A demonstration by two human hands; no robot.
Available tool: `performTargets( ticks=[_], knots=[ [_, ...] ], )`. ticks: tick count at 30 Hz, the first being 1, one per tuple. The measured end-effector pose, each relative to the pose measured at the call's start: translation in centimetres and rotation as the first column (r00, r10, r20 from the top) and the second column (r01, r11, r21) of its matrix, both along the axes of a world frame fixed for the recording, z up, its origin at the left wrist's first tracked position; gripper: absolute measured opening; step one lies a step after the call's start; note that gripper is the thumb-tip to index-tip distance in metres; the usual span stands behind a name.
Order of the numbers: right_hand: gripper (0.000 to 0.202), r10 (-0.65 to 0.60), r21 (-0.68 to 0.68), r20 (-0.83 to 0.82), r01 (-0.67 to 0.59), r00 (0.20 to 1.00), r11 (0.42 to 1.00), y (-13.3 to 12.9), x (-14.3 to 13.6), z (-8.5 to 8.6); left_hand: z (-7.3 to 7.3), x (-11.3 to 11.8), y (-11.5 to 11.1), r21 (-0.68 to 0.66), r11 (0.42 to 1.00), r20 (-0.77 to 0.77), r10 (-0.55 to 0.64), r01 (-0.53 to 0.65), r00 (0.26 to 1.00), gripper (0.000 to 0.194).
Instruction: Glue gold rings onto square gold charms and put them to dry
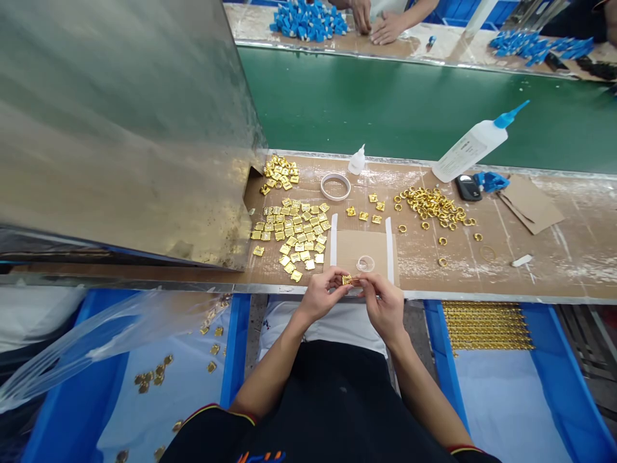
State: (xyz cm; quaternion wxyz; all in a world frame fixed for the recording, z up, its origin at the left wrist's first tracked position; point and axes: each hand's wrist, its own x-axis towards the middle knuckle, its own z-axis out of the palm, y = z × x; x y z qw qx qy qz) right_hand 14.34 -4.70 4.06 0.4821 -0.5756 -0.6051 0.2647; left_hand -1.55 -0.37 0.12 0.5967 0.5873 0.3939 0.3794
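Observation:
My left hand (322,294) pinches a small gold square piece (346,280) by its edge, just above the front edge of the bench. Close by on its right, my right hand (384,302) has thumb and forefinger pressed together, with something thin and dark between them reaching to the gold piece; its kind is too small to make out. Right behind the fingers, a small clear round dish (365,263) sits on a cardboard pad (361,243) taped down with white strips. Many similar gold square pieces (294,228) lie left of the pad.
Gold rings (434,207) are heaped at the right, near a large white bottle (470,151). A tape roll (335,186) and a small bottle (357,160) stand behind the pad. A metal housing (120,128) blocks the left. Blue bins (236,341) flank my lap. Co-workers' hands (385,29) work beyond the green belt (347,96).

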Motion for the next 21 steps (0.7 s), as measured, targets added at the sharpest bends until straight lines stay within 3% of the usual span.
performTargets(
  ticks=[21],
  knots=[
    [0.022,0.013,0.016,0.009,-0.013,1.000,1.000,0.00,0.06,-0.29,-0.11,0.10,-0.05,0.004,1.000,0.024,0.008,-0.008,1.000,0.038]
  ],
)
